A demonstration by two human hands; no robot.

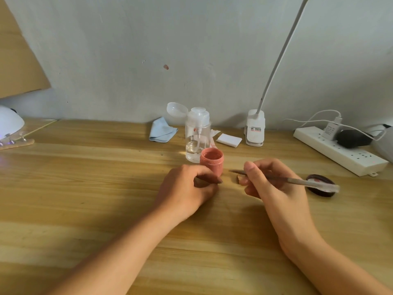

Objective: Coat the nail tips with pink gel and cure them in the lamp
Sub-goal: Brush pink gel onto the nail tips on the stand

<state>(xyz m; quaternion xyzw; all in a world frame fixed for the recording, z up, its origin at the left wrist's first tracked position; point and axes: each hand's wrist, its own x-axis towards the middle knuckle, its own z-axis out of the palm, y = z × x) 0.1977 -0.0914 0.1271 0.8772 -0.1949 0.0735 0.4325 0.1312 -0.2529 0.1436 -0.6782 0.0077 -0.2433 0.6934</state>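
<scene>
Pink gel jar (211, 161) stands open at the middle of the wooden table (85, 188), just in front of the clear pump bottle (196, 135). The left hand (187, 186) sits curled against the jar's base; whether its fingers pinch anything underneath I cannot tell. The right hand (274, 184) is clamped pen-style around the brush (297, 181), bristle end pointing left, just short of the jar.

Risks from here, as I judge them: the jar is small and light-looking, so a dip at an angle could tip it if the left hand is not steadying it. An overloaded brush could drip on the wood. The jar's dark lid (321, 185) lies right under the brush handle, and a swing of the wrist could knock it.

Further out, the curing lamp (9, 123) sits at the far left edge with a holder strip (19, 142) at its mouth, well apart from the jar, so anything coated has a long carry across. Behind the bottle lie a blue cloth (161, 129) and white pads (228, 139). A clip lamp (255, 130) and power strip (340, 150) line the wall to the right.
</scene>
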